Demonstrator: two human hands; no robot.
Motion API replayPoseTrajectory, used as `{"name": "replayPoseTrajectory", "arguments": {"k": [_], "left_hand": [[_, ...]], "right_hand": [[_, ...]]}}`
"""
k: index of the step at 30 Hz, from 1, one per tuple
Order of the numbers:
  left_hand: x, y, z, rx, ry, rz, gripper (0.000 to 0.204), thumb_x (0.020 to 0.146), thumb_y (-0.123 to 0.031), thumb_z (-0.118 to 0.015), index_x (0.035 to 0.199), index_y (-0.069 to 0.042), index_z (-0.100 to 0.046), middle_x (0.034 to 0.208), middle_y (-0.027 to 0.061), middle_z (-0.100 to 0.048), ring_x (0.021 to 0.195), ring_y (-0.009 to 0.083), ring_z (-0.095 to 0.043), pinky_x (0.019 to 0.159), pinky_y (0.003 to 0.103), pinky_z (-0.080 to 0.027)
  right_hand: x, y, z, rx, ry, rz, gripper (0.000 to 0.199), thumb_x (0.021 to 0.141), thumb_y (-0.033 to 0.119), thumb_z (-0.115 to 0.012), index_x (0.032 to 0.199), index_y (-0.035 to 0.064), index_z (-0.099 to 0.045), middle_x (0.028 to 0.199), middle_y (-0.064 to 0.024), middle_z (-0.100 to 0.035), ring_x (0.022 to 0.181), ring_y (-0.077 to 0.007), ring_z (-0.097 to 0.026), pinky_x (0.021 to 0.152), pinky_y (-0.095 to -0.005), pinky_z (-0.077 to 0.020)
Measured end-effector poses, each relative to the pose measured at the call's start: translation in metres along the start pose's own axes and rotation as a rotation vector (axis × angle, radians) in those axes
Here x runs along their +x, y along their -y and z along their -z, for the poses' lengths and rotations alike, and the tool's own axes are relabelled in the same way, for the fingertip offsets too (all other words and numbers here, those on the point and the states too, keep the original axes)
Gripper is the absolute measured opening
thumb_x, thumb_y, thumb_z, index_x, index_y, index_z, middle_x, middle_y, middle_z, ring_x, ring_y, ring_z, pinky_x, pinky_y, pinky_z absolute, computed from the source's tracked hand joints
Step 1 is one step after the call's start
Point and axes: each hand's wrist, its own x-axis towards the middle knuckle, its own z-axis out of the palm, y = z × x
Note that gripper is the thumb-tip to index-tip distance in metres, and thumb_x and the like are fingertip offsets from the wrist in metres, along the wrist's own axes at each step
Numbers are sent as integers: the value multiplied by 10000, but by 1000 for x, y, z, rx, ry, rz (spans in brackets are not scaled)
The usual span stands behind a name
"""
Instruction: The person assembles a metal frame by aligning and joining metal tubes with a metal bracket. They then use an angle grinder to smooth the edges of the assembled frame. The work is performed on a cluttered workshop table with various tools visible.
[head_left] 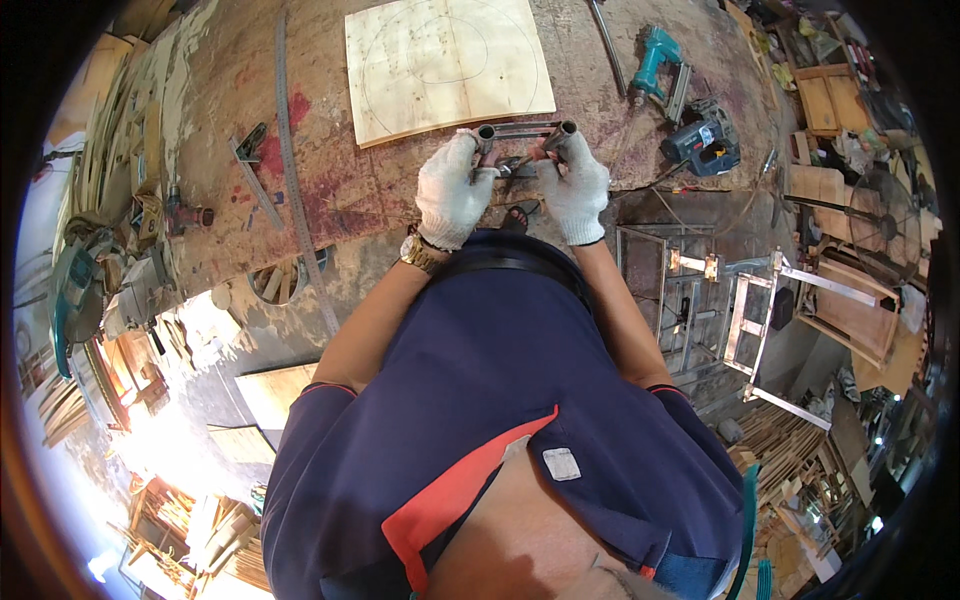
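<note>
At the near edge of a stained wooden workbench, my left hand and my right hand wear white knit gloves. Between them they hold a metal tool with a round tube-like end at each hand and thin parallel bars across. My left fingers close around one end, my right fingers around the other. Some shiny metal shows below the bars, its shape unclear. Just beyond the hands lies a square plywood sheet with pencilled circles, one inside another.
Right on the bench are a teal nail gun, a dark power tool and a metal rod. A long steel ruler lies left, overhanging the near edge. A metal frame stands off to the right.
</note>
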Motion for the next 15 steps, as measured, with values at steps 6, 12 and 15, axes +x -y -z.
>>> {"name": "replayPoseTrajectory", "arguments": {"k": [6, 12, 15], "left_hand": [[1, 4, -4, 110, -56, -149, 222, 877, -53, -793, 1055, -42, -661, 857, 170, -687, 660, 334, -671, 581, 396, -523], [-1, 3, -4, 107, -39, -90, 222, 881, -71, -797, 1059, -47, -667, 818, 156, -685, 631, 345, -670, 581, 420, -531], [2, 4, -2, 133, 20, -58, 246, 891, -90, -796, 1100, -52, -673, 830, 157, -698, 652, 344, -685, 599, 419, -544]], "right_hand": [[5, 12, -7, -58, -77, 12, 242, 894, 100, -796, 1080, 61, -646, 838, -117, -734, 711, -273, -728, 661, -360, -576], [3, 13, -5, -109, -62, 14, 222, 906, 134, -801, 1053, 55, -655, 835, -129, -734, 724, -297, -739, 646, -374, -571], [3, 6, -3, -141, -20, 11, 227, 904, 146, -806, 1061, 53, -670, 843, -127, -743, 740, -294, -748, 660, -375, -579]]}}
